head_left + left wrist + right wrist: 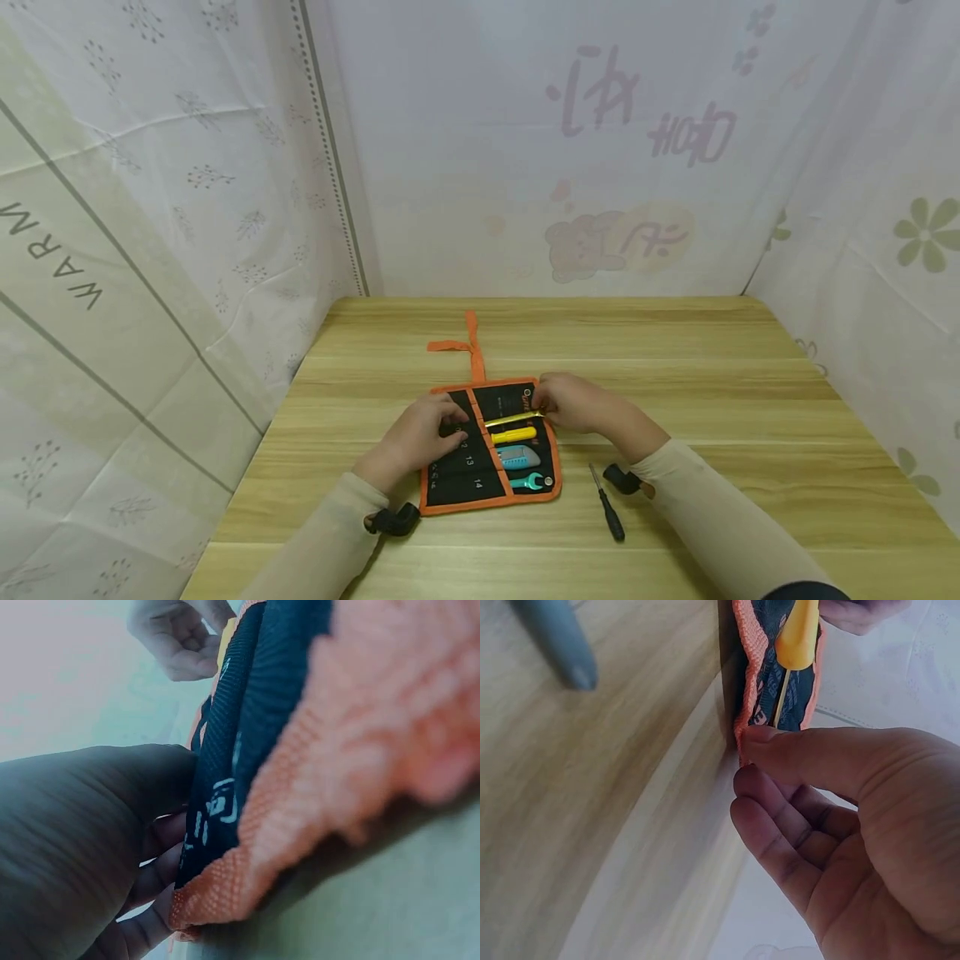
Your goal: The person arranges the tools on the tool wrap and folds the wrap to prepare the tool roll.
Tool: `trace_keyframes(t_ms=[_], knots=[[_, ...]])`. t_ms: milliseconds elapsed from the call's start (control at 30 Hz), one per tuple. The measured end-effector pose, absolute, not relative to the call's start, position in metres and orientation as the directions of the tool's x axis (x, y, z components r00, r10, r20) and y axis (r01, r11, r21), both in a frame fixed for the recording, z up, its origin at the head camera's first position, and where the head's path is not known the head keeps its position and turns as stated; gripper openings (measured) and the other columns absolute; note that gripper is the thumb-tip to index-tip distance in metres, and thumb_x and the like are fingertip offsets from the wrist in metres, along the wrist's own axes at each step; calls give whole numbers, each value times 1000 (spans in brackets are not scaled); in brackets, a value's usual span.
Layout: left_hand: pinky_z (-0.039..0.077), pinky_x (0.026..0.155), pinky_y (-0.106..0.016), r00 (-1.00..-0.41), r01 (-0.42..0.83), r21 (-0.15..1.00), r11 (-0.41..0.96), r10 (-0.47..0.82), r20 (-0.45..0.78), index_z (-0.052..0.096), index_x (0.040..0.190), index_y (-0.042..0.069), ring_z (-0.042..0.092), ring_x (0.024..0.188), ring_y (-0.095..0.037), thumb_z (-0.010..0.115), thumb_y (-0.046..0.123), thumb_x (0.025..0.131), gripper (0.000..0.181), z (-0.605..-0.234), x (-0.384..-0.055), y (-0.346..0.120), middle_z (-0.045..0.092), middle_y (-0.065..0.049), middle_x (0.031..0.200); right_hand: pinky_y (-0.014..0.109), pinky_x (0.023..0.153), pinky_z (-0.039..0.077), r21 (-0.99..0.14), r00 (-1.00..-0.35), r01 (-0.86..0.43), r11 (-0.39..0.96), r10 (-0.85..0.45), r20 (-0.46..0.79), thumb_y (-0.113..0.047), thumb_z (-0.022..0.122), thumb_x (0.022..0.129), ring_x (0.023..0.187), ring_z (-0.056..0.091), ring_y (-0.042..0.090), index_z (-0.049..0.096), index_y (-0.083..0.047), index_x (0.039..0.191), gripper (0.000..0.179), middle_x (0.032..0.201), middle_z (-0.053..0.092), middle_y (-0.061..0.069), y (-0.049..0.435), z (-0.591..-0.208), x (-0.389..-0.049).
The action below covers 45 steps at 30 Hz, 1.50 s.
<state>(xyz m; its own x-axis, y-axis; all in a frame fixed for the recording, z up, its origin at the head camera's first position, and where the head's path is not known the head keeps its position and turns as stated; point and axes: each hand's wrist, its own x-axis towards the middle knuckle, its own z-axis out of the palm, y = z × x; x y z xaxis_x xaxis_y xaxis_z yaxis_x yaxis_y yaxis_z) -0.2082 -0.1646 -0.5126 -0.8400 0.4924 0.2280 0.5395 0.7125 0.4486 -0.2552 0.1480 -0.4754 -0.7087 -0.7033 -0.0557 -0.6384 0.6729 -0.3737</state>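
Observation:
A black tool pouch [450,492] with orange trim lies unfolded under both hands. My left hand [420,433] rests on its numbered left part, thumb and fingers apart; in the left wrist view the thumb touches the dark fabric. At the pouch's right edge my right hand [573,404] pinches the outer end of a thin gold-coloured strip [512,419]; the fingertips hide that end. Below the strip, pockets hold a yellow-handled tool [513,435], a light blue utility knife [517,457] and a teal wrench [527,482]. The yellow handle [799,637] also shows in the right wrist view.
A black screwdriver [609,508] lies on the wooden table [675,358] to the pouch's right, near the right wrist. An orange tie strap [474,350] extends from the pouch's far edge. Patterned cloth [465,167] hangs behind the table and at both sides.

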Motion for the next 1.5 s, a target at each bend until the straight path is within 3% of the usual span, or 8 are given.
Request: trace_keyframes(t_ms=[567, 800, 1500], knots=[[53, 74, -31, -823, 567, 401, 720, 519, 232, 79, 105, 18, 56, 83, -8, 83, 20, 93, 13, -512, -207, -159, 64, 9, 99, 31, 81, 56, -328, -682, -666, 670, -725, -97, 2, 78, 92, 92, 64, 15, 78, -13, 107, 21, 102, 65, -2, 132, -475, -255], [53, 76, -33, -824, 562, 424, 710, 523, 217, 79, 105, 17, 56, 84, -10, 82, 18, 93, 12, -512, -207, -158, 64, 7, 99, 30, 83, 56, -369, -683, -637, 677, -717, -137, 1, 78, 93, 95, 64, 13, 78, -15, 107, 22, 105, 67, -6, 125, -473, -255], [54, 77, -32, -844, 536, 431, 726, 483, 234, 79, 100, 18, 60, 85, -9, 84, 21, 92, 10, -516, -209, -157, 64, 10, 96, 26, 83, 56, -332, -642, -683, 650, -752, -152, 0, 79, 93, 94, 65, 11, 79, -11, 110, 21, 107, 69, -2, 102, -477, -261]])
